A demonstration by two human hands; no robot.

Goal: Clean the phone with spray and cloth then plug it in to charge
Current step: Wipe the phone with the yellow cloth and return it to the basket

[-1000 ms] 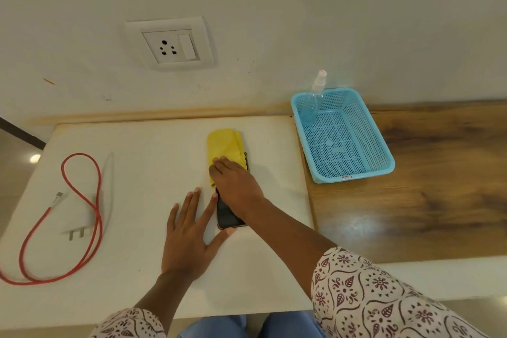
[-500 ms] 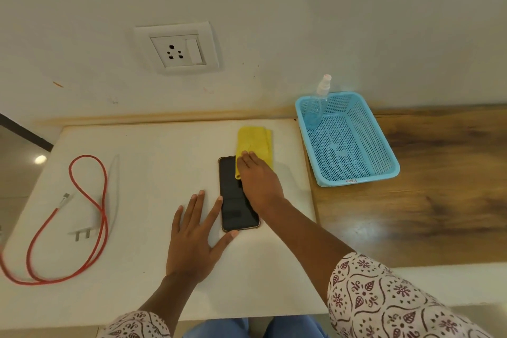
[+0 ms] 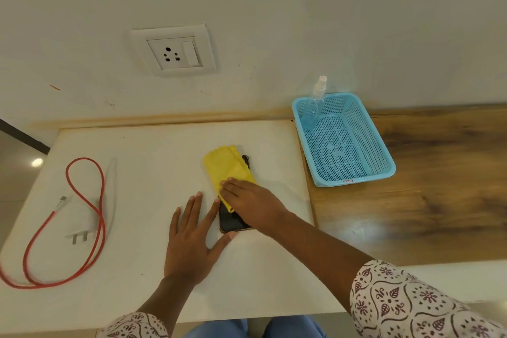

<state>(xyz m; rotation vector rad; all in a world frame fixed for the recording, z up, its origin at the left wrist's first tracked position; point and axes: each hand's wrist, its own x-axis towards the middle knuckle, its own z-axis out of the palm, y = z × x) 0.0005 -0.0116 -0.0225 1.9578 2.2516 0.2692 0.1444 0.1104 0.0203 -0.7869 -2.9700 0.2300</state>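
Two flat hands (image 3: 192, 239) (image 3: 252, 203), right palm-down on yellow cloth (image 3: 227, 167).

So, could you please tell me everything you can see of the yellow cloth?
The yellow cloth looks like soft microfibre, folded into a rumpled pad with a layered far edge. It lies flat on the phone, covering most of it, on the white tabletop. The right hand presses flat on its near end; the left hand does not touch it.
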